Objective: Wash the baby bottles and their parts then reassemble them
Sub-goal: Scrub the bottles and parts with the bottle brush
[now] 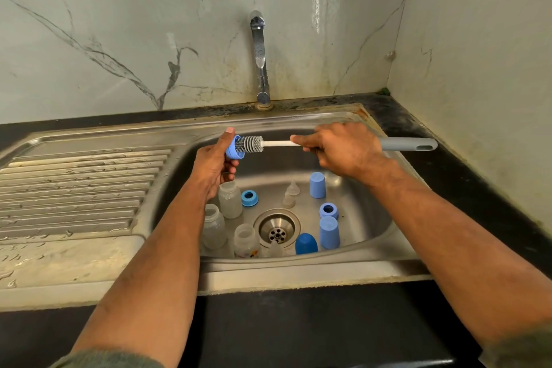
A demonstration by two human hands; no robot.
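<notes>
marble-veined wall panels back a black bench (478, 188) into which a stainless steel sink (367, 236) with a ribbed drainer on its left is set, a chrome tap (260, 60) standing behind it with no water running that i can see. above the basin the left hand (213, 169) grips a small blue plastic screw ring (233, 149), thumb up along its far side and the other fingers curled beneath, its opening facing right. the right hand (343, 149) is closed around a long bottle brush with a white shaft and grey handle (298, 143), whose long axis lies level from left to right; its grey silicone bristle head (249, 144) sits just inside the ring's mouth, the handle end jutting out past the right wrist over the bench. so the ring lies straight left of the right hand, on the brush's own line, and the scrub looks to turn on pushing or twisting along that axis. down in the basin wait three clear plastic bottles (230, 199) near the left wall, two more blue rings (249, 198), clear silicone teats (290, 194) and blue caps (317, 185) around the drain (277, 228); nothing appears reassembled yet.
</notes>
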